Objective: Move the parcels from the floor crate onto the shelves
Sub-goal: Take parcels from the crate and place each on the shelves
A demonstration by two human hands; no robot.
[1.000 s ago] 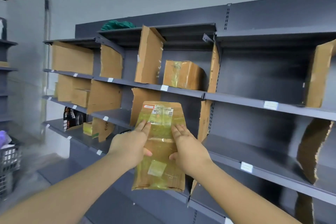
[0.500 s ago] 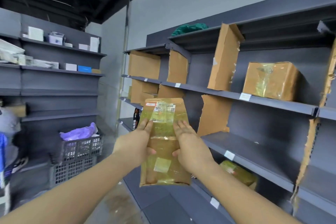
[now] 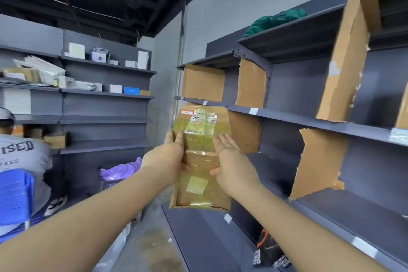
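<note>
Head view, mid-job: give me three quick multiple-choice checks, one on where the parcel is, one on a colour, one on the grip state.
1. Where is the taped parcel?
A. Lying on a shelf
B. Held up in the air in front of the shelves
C. In a crate on the floor

2. What colour is the bundle on top of the right shelving unit?
A. Green
B. Red
C. White

3. How is the parcel held?
A. By the left hand alone
B. By no hand
C. Between the left hand and the right hand

Answers:
1 B: it rests on no shelf board, and both arms hold it raised.
2 A: the crumpled bundle on the top board is dark green.
3 C: one hand presses on each side of it.
</note>
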